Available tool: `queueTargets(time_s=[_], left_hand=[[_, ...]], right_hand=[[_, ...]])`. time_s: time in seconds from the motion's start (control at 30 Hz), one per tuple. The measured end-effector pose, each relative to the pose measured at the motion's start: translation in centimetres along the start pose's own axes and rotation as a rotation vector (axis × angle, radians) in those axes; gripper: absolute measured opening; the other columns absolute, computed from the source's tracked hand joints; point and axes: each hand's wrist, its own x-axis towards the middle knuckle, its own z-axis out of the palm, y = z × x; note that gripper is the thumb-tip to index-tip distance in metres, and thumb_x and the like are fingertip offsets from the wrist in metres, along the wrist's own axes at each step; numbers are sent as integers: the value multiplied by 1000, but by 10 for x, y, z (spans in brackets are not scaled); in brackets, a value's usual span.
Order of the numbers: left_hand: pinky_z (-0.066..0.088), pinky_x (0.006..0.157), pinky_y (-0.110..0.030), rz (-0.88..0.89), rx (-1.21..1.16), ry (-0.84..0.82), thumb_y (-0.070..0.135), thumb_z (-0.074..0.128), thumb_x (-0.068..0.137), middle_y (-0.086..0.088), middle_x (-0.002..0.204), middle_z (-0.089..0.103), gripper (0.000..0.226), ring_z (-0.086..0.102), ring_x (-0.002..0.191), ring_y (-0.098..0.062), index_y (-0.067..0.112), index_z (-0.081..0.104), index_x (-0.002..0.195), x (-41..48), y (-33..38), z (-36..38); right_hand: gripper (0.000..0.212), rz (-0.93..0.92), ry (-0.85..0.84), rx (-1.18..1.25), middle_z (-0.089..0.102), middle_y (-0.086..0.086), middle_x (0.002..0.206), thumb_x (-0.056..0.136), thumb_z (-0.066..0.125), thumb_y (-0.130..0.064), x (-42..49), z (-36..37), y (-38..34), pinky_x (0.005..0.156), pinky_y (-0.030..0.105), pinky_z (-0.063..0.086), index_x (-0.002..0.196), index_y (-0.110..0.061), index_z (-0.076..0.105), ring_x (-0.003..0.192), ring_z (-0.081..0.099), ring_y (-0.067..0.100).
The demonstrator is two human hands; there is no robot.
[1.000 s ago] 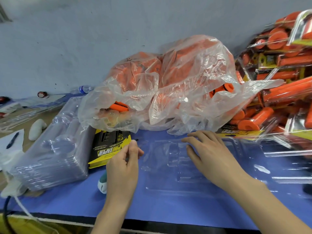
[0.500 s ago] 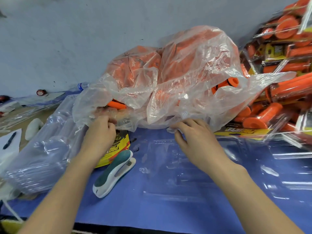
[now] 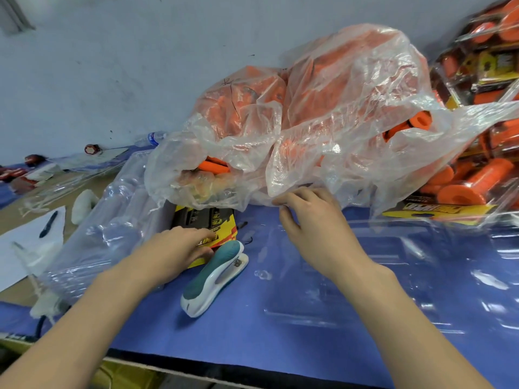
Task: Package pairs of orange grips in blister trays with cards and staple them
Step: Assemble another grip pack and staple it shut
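A big clear plastic bag [image 3: 337, 113] full of orange grips [image 3: 412, 123] lies at the back of the blue mat. My right hand [image 3: 317, 228] is at the bag's lower edge, with curled fingertips pinching the film. My left hand [image 3: 177, 248] lies flat on the stack of yellow-and-black cards [image 3: 207, 219], fingers straight. An empty clear blister tray [image 3: 351, 279] lies open on the mat under my right forearm. The teal-and-white stapler [image 3: 216, 276] rests just right of my left hand.
A tall stack of clear blister trays [image 3: 112, 220] stands at the left. Finished packs of orange grips [image 3: 474, 181] pile up at the right. White paper with a pen [image 3: 47, 220] lies far left. The table's front edge [image 3: 252, 369] runs close below.
My left hand came down from the bag's left opening onto the card stack. My right hand stayed at the bag's lower edge.
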Motion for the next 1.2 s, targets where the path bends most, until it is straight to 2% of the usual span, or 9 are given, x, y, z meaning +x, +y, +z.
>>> queueTargets(time_s=[0.13,0.3,0.47,0.77,0.9,1.03,1.1,1.17,1.2], left_hand=[[47,83,-34,12,-66,35,36,47,102,7,103,72,23,62,99,-21,29,63,117,-2,-6,-4],[40,64,-33,-34,-91,218,40,51,98,10,80,57,14,60,88,-22,29,55,91,-4,-8,-12],[30,56,-32,-79,-64,332,49,64,87,14,65,41,40,47,71,-20,30,34,68,2,-12,-33],[35,58,-31,-104,-412,102,48,80,74,0,63,57,42,49,58,-13,12,57,73,16,-12,-37],[37,51,-15,-35,-516,142,59,54,87,18,50,55,42,49,48,3,25,51,62,16,-12,-40],[38,62,-13,38,-412,264,56,32,93,11,62,56,41,54,62,2,28,47,67,16,-17,-50],[46,75,-24,0,-477,156,58,29,99,-2,77,64,53,59,73,-7,17,57,79,18,-23,-54],[47,82,-40,-70,-601,0,54,33,101,-10,85,67,56,61,77,-20,8,60,85,19,-26,-57],[47,78,-41,-92,-627,-33,49,35,102,-5,76,66,51,59,70,-18,10,59,79,20,-26,-58]], right_hand=[[29,-5,-1,7,63,-1,118,100,44,-24,-1,1,2,108,40,32,120,-22,65,117,46,28],[29,-27,5,30,62,-4,119,100,45,-24,-5,-4,5,107,38,33,120,-24,66,118,46,26],[30,-30,2,44,61,-4,120,101,43,-25,-6,-7,5,105,37,35,122,-24,64,117,46,25],[47,-159,-247,213,49,-6,138,102,39,-30,-13,34,-36,99,32,34,149,-29,34,121,46,20],[55,-117,-280,322,56,-3,131,100,42,-28,-6,50,-46,95,41,43,151,-32,22,114,51,24],[61,-130,-203,276,58,-3,118,99,47,-28,0,61,-52,86,40,43,153,-30,17,105,52,24],[68,-94,-175,297,58,-2,106,99,49,-31,4,62,-53,78,39,42,154,-30,9,98,52,24],[60,-88,-190,286,59,-4,111,99,50,-32,7,62,-52,84,40,44,151,-33,21,101,51,23],[50,-89,-205,274,60,-5,113,99,50,-33,8,62,-51,87,41,44,146,-33,32,104,51,23]])
